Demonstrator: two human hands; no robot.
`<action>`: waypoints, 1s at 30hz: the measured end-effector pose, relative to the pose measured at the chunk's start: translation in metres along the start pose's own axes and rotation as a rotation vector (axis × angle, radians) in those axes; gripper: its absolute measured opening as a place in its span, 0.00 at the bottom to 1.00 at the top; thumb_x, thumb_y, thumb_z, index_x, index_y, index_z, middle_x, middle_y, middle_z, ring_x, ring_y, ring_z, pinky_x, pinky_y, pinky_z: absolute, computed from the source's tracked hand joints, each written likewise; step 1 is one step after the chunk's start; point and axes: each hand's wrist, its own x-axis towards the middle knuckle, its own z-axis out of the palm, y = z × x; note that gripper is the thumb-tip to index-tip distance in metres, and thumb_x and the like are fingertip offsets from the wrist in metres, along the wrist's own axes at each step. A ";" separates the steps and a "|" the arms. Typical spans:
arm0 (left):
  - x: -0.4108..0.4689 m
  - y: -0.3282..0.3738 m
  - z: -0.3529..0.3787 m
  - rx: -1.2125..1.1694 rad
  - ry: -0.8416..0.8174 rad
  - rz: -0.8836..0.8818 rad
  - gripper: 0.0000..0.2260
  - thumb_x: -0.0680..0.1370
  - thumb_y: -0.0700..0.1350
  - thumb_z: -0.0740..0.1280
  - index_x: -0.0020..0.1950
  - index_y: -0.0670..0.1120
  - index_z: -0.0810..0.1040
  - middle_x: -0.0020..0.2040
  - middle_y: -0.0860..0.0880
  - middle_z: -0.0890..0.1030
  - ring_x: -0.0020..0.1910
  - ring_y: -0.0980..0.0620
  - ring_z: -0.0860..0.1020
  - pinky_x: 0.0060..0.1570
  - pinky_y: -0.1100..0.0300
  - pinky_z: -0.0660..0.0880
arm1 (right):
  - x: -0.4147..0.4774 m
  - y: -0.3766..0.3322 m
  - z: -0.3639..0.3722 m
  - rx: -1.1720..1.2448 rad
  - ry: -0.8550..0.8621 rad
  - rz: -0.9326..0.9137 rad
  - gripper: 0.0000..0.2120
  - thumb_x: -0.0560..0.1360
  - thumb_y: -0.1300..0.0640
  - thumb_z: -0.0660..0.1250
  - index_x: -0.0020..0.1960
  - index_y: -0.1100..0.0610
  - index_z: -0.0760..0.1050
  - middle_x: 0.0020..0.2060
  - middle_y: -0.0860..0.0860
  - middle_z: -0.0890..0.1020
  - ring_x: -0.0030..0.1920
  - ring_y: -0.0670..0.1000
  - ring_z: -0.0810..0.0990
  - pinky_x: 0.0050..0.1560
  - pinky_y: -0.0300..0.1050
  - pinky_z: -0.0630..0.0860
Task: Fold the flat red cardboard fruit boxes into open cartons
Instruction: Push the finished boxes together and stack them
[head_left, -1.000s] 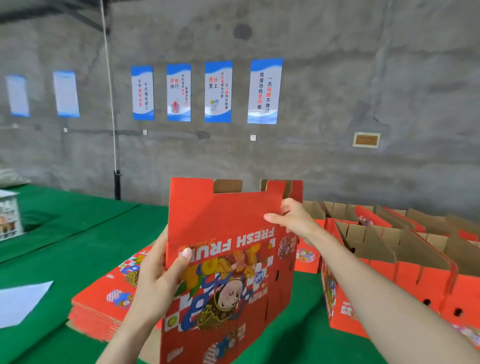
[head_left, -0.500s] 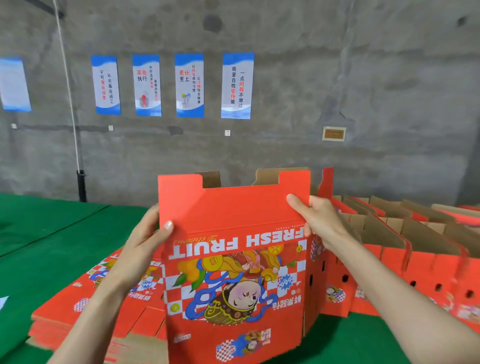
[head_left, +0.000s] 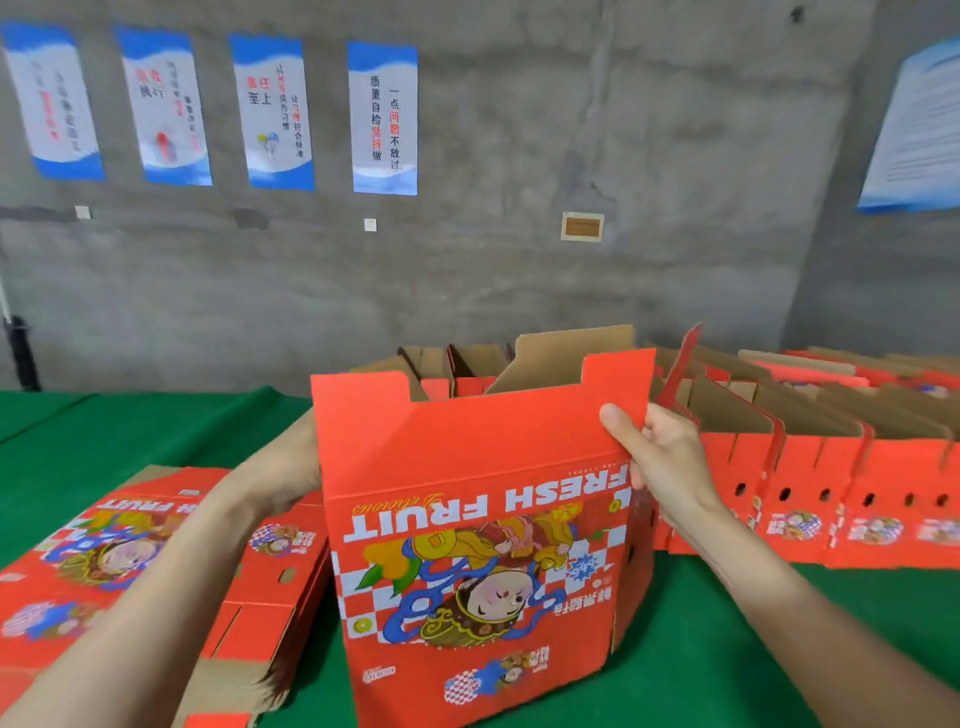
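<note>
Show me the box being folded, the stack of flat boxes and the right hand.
held box (head_left: 478, 457), head view, on its red front panel.
stack of flat boxes (head_left: 104, 545), head view, on the top sheet's print.
right hand (head_left: 667, 457), head view, on the hand's middle.

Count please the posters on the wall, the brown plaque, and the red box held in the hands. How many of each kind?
Wall posters: 5
Brown plaque: 1
Held red box: 1
Total: 7
</note>
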 end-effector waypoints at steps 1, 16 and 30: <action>0.001 -0.001 0.004 0.025 0.007 0.004 0.07 0.59 0.36 0.60 0.27 0.48 0.67 0.24 0.57 0.69 0.26 0.63 0.63 0.26 0.71 0.64 | -0.005 0.000 -0.005 0.006 -0.008 0.006 0.11 0.74 0.52 0.68 0.35 0.55 0.74 0.20 0.42 0.76 0.21 0.39 0.74 0.23 0.31 0.67; -0.009 -0.066 0.102 0.164 0.613 -0.345 0.14 0.75 0.32 0.64 0.58 0.41 0.82 0.55 0.41 0.82 0.56 0.46 0.80 0.49 0.60 0.72 | -0.051 0.060 -0.049 -0.232 0.030 0.289 0.32 0.77 0.44 0.62 0.16 0.52 0.63 0.19 0.43 0.66 0.21 0.42 0.65 0.27 0.35 0.62; -0.020 -0.057 0.109 0.303 0.496 -0.317 0.33 0.66 0.43 0.78 0.69 0.43 0.71 0.61 0.43 0.78 0.59 0.45 0.77 0.51 0.59 0.69 | -0.044 0.082 -0.040 -0.484 -0.099 0.280 0.14 0.76 0.55 0.68 0.45 0.68 0.80 0.73 0.47 0.66 0.71 0.47 0.66 0.67 0.38 0.63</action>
